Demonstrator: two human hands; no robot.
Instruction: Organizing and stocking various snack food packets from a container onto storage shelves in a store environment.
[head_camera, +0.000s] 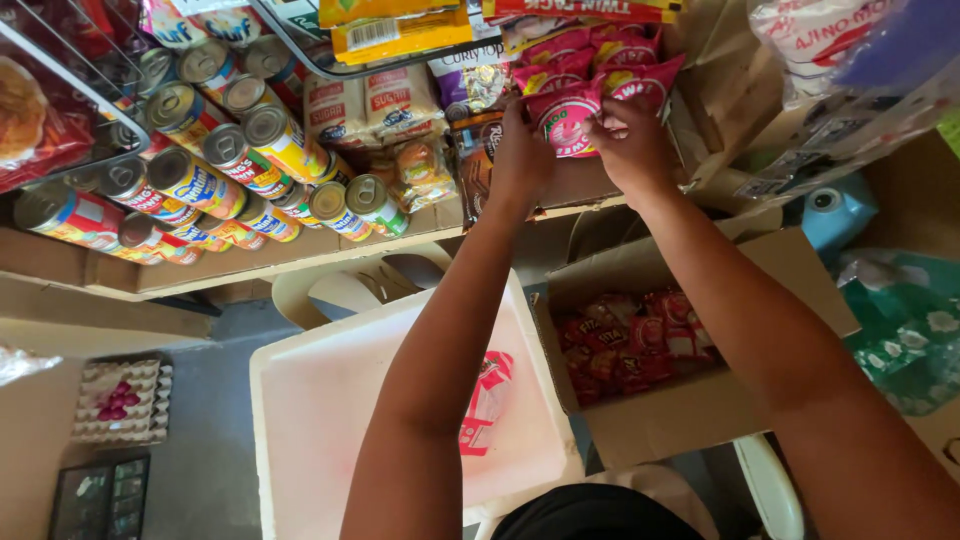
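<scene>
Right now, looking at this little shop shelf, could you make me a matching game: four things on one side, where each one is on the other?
Things:
1. pink snack packets
2. red snack packets
3. tin cans
4. egg tray

Places:
A. stacked on their sides, shelf's left part
B. down on the floor, lower left
C. inside the open cardboard box
D. on the shelf, at both hands

Pairs: 1-D, 2-C, 3-A, 4-B

Wooden shelf carries stacked tin cans at left, sugar bags and bun packets in middle, pink snack packets at right edge.
</scene>
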